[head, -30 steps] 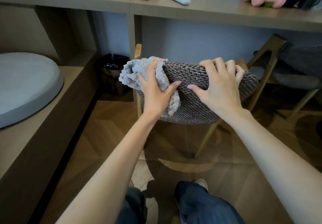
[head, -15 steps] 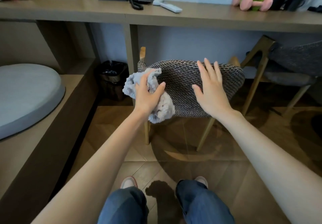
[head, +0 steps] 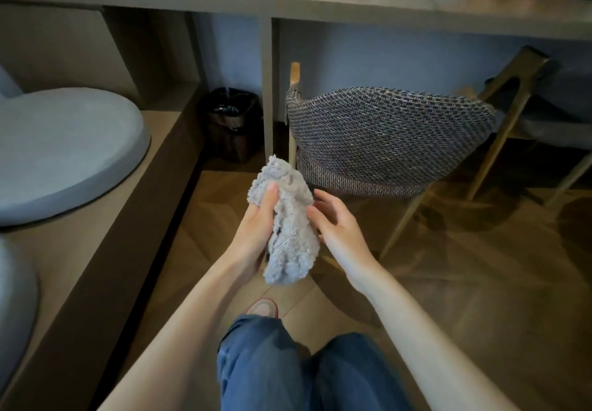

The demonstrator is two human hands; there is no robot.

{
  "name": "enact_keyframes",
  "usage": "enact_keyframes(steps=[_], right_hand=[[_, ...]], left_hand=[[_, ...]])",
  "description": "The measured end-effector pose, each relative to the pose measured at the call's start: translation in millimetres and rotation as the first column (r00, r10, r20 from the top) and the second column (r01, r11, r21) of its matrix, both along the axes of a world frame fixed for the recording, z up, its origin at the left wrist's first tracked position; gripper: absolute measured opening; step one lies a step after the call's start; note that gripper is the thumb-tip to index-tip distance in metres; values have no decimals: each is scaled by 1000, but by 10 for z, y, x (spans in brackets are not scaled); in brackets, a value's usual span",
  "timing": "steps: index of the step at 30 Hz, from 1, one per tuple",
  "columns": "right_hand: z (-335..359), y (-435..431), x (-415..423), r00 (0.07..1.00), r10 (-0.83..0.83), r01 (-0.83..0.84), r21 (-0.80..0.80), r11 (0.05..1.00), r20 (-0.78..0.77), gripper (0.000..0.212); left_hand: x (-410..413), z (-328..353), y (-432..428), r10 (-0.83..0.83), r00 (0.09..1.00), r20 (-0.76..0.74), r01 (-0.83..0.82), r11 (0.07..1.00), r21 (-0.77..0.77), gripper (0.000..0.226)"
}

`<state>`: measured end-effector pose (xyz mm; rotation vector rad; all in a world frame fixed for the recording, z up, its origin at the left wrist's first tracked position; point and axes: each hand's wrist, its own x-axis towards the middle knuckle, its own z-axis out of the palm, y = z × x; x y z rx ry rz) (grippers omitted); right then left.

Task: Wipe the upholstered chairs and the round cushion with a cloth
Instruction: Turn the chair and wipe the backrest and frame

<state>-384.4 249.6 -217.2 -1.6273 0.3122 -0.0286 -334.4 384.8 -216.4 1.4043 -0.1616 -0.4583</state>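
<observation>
Nearby, black-lined bin [head: 229,137]; cloth [head: 290,237] in grip of left hand [head: 256,228]

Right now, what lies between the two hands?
The grey cloth: the left hand grips it, the right hand touches its side. Head view.

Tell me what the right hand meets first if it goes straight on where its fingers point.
The grey cloth held in the left hand; the right hand has its fingertips close to it, perhaps touching.
</observation>
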Motion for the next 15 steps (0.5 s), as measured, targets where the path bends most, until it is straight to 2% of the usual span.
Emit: enact_keyframes(steps=[4,9,13,15], right_hand=[[-310,63,451,991,-1,18,121,992,-135,37],[-667,110,1140,989,-56,65,61,996,-134,17],[-837,173,1584,988,-82,83,1,997,-130,8],[-877,172,1768,989,-74,71,-29,997,-130,8]], left_hand=[[560,-327,103,8,994,-106,-10,1000,-19,39],[1357,-650,203,-45,969,-244,61,996,58,51],[1812,-750,369,-90,961,-262,115,990,81,47],[2005,-765,435,-96,975,-200,129,979,160,52]])
